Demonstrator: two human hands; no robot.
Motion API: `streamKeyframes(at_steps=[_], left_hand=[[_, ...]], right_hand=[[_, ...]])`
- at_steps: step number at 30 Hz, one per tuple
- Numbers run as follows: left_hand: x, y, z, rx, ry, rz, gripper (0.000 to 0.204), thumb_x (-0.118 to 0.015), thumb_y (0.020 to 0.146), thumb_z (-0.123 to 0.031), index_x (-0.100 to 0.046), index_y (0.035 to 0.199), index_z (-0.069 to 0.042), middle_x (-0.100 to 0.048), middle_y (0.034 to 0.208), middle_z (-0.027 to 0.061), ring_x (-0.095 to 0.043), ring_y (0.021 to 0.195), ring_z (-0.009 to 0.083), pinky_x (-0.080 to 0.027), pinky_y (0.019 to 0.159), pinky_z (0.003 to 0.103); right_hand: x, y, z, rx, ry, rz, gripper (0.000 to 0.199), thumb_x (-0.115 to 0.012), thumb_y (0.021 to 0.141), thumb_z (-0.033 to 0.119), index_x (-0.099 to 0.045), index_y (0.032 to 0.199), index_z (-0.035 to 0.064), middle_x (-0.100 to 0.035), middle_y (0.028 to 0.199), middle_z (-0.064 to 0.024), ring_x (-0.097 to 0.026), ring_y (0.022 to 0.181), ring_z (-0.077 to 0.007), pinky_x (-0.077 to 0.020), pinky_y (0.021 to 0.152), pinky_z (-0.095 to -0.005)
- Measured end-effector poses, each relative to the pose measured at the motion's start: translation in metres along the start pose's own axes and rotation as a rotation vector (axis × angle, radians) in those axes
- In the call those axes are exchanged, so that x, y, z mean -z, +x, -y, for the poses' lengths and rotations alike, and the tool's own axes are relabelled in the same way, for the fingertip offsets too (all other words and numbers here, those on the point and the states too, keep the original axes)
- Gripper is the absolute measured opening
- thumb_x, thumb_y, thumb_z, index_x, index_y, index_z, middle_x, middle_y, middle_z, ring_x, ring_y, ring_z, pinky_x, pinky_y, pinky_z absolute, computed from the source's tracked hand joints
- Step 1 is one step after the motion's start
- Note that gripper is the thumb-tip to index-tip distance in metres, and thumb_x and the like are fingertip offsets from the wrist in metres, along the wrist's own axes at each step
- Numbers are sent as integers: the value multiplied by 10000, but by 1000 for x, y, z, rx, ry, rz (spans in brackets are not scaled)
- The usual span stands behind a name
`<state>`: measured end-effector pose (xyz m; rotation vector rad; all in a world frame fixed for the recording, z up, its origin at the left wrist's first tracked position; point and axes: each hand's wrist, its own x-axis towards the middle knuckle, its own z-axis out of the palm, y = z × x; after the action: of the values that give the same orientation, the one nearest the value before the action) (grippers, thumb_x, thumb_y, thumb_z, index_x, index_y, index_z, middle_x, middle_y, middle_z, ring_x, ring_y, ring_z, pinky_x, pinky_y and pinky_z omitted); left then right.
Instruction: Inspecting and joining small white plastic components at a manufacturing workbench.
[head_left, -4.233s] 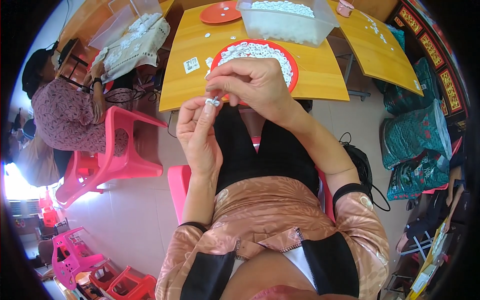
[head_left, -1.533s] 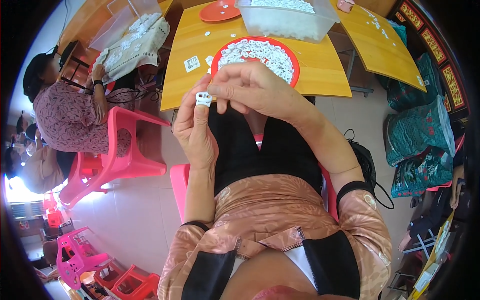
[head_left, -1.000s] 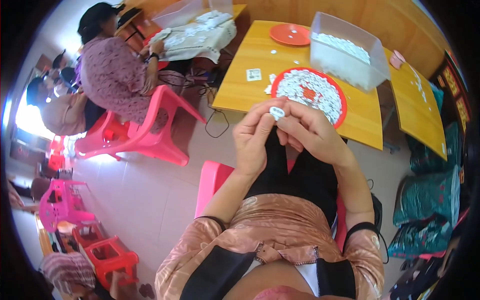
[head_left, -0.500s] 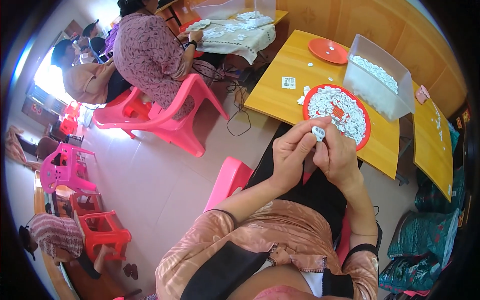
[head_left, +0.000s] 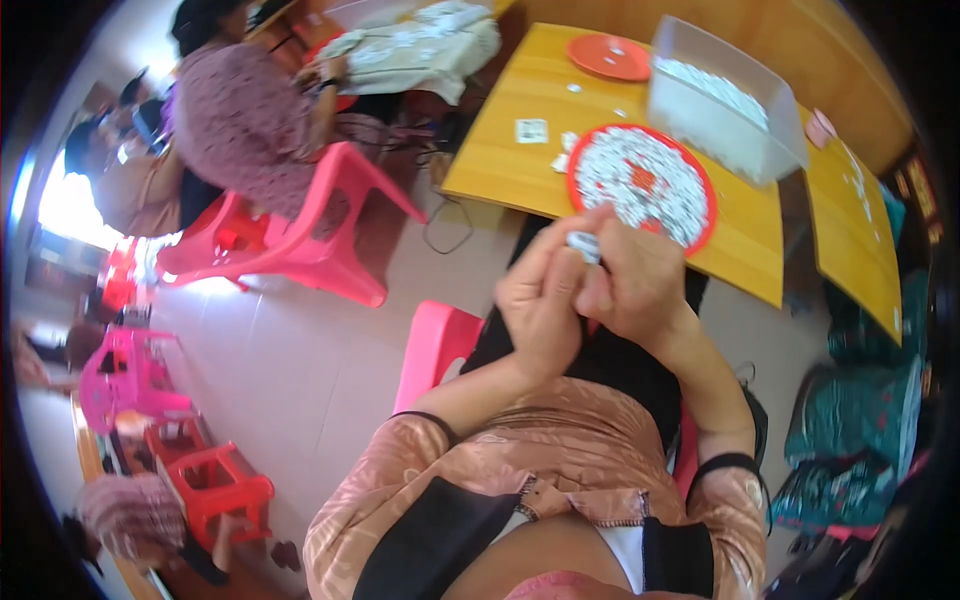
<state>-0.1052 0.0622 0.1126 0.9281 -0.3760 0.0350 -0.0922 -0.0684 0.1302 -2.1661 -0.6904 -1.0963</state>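
A small white plastic piece with a dark mark sits between my fingers, above the near edge of the table. My left hand pinches it from the left. My right hand is closed against its right side, and its fingertips are partly hidden. Just beyond my hands lies a round red tray covered with many small white pieces, some red showing through in the middle.
A clear plastic bin with more white pieces stands at the tray's far right. Behind are an orange plate and, nearer, a square printed card. A pink chair with a seated person is at left; teal bags lie at right.
The view has shifted, so the table and tray sit higher and farther left. Both hands still hold the white piece together, which has turned a little between the fingers.
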Motion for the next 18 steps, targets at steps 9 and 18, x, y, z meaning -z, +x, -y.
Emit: streamKeyframes(at_steps=[9,18], left_hand=[[-19,2,49,-53,198,57,505,-482,1107,-333,-563,1315,121,-618,1366,266,-617,1268,341,-461,1124,431],[-36,-9,69,-7,-56,-21,482,-529,1095,-343,-577,1344,67,-601,1408,227,-591,1297,293,-439,1141,430]], right_hand=[[24,-37,-40,-20,41,-49,177,-671,851,175,-579,920,41,-605,624,-78,-642,520,-245,-484,448,-369],[28,-51,-50,21,61,-68,342,-696,809,181,-623,1037,-63,-580,578,-74,-635,485,-212,-469,418,-337]])
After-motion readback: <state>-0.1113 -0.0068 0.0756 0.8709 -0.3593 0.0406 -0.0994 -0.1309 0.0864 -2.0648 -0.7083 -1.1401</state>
